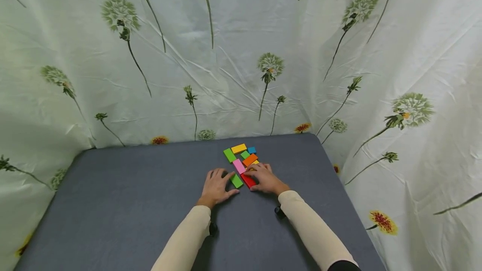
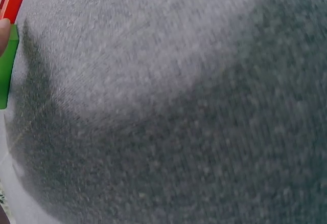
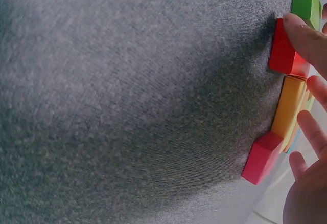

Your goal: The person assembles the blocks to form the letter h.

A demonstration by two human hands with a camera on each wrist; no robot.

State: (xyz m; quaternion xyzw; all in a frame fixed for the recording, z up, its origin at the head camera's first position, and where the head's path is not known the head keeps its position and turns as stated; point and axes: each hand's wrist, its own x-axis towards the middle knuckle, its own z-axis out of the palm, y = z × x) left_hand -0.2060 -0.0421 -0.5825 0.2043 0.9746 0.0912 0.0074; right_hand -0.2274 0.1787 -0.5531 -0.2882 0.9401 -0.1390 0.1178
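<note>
My left hand (image 1: 216,186) has thumb and index finger at opposite ends of a green block (image 1: 236,181); its thumb shows against that block in the left wrist view. Beside it, my right hand (image 1: 265,179) pinches a red block (image 1: 248,181) between thumb and index finger. A pink block (image 1: 239,166) touches the far end of the red one. In the right wrist view, a yellow block (image 3: 288,106) and a pinkish-red block (image 3: 261,158) continue the row under my right fingers. My palm hides most of these from the head view.
Further back lie an orange block (image 1: 250,159), a small green block (image 1: 245,154), a blue block (image 1: 252,150), a yellow block (image 1: 239,149) and a longer green block (image 1: 229,155). They rest on a grey tabletop (image 1: 132,195), before a dandelion-print curtain (image 1: 226,70).
</note>
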